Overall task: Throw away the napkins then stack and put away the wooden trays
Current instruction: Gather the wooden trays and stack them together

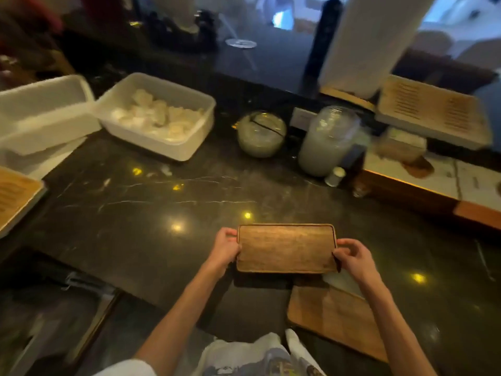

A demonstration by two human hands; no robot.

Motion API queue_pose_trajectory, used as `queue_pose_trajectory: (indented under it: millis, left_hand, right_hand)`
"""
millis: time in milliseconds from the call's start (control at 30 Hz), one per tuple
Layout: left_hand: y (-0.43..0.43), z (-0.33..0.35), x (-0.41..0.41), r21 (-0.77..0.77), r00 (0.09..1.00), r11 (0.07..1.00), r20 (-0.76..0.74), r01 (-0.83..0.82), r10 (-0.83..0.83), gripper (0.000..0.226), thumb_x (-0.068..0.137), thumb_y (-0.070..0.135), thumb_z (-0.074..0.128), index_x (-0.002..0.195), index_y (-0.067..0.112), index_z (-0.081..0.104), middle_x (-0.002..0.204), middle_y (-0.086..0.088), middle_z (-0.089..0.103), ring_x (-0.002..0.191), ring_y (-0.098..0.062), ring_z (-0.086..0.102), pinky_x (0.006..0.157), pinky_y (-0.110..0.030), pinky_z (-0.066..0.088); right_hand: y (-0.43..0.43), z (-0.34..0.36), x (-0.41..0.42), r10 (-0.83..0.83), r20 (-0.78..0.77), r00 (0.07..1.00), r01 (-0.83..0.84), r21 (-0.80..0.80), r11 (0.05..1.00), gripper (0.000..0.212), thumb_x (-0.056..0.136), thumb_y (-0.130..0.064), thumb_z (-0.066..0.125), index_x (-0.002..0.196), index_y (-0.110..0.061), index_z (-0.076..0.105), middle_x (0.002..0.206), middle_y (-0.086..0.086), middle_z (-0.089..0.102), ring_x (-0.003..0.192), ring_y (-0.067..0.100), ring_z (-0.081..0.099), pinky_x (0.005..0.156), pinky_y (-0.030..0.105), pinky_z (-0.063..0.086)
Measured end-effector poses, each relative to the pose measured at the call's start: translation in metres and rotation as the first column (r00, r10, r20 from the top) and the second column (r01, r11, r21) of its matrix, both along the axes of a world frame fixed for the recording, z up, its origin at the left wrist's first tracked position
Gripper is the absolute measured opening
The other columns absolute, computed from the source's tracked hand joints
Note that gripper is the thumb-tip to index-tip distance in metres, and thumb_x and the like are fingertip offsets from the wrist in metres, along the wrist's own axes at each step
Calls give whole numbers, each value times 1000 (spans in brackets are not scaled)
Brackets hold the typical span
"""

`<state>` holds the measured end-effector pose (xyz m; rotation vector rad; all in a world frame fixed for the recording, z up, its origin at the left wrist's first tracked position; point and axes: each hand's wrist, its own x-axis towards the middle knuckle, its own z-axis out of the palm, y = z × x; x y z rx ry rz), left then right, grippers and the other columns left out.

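A small rectangular wooden tray [286, 248] with a raised rim is held just above the dark marble counter [151, 213], near its front edge. My left hand [225, 246] grips its left short side and my right hand [352, 256] grips its right short side. The tray's top looks bare. Below and to the right, a larger wooden board [336, 318] lies at the counter's front edge, partly under my right forearm. I see no napkin on the tray.
Two white plastic tubs stand at the back left, one [157, 118] holding pale rolled items, the other [40, 112] tilted. A glass bowl [261, 132] and a glass jar [328, 142] stand behind. Slatted wooden trays sit at far right [431, 115] and far left [13, 196].
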<state>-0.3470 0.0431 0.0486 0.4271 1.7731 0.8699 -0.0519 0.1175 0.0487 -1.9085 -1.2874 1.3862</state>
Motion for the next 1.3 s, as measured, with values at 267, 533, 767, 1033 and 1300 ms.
queue_pose_trajectory:
  millis: [267, 533, 767, 1033, 1300]
  left_hand:
    - [-24, -18, 111, -103, 977, 973, -14, 209, -211, 25, 88, -13, 51, 96, 11, 50, 98, -16, 59, 84, -24, 59, 75, -42, 53]
    - [-27, -35, 156, -133, 951, 949, -76, 287, -299, 16, 92, 1, 49, 93, 15, 56, 89, -8, 61, 82, -20, 56, 74, -39, 47]
    - [-30, -45, 166, -157, 912, 929, -193, 335, -361, 31, 91, 3, 53, 121, 11, 60, 110, -10, 68, 102, -25, 63, 87, -42, 56]
    - [-31, -45, 167, -199, 881, 908, -237, 368, -409, 22, 89, 3, 54, 103, 19, 62, 110, -12, 68, 103, -27, 62, 91, -44, 55]
    - [-28, -48, 164, -208, 850, 905, -315, 372, -422, 39, 90, 9, 59, 128, 6, 54, 123, -13, 62, 113, -26, 58, 94, -38, 51]
  right_hand:
    - [-97, -42, 112, -299, 25, 954, 300, -108, 948, 24, 88, -1, 63, 110, -10, 62, 92, 10, 68, 82, 23, 65, 71, 37, 54]
    - [-128, -55, 151, -358, -21, 934, 353, -114, 928, 29, 91, 2, 55, 117, -7, 63, 98, 9, 68, 94, 22, 63, 84, 36, 52]
    - [-137, -56, 153, -312, -5, 950, 309, -116, 944, 36, 94, -7, 55, 130, -10, 56, 107, 5, 67, 98, 19, 66, 86, 37, 57]
    - [-139, -56, 152, -312, -32, 950, 303, -155, 940, 40, 94, -6, 54, 134, -10, 50, 97, -6, 62, 90, 9, 63, 66, 21, 54]
    - [-140, -63, 156, -345, -25, 938, 338, -140, 931, 49, 93, -9, 58, 141, -10, 44, 125, 10, 61, 94, 12, 61, 66, 19, 52]
